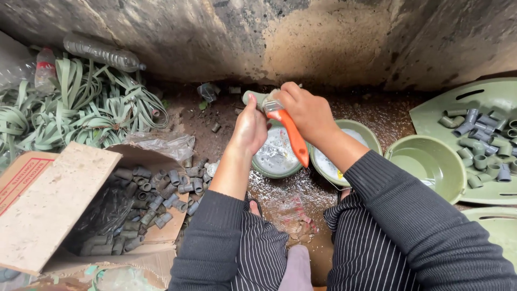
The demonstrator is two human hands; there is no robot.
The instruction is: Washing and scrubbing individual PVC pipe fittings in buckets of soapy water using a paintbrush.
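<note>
A short grey-green pipe fitting (254, 97) is gripped in the left hand (249, 129), whose fingers are closed around it, above the wet ground near the wall. The right hand (307, 110) is closed around a brush with an orange handle (291, 136); the brush head is held against the fitting, and the handle points down toward the person. Just below the hands, two round green bowls are placed side by side: the left bowl (276, 156) is seen with a wet grey surface inside, and the right bowl (371, 139) is partly hidden by the right forearm. A third, empty green bowl (425, 167) is placed further to the right, beside a flat green tray (436, 110) on which many grey fittings are laid. At the left, an open cardboard box (48, 210) with more grey fittings (156, 199) is seen, and behind it a heap of green straps (81, 108) and a plastic bottle (102, 53).
</note>
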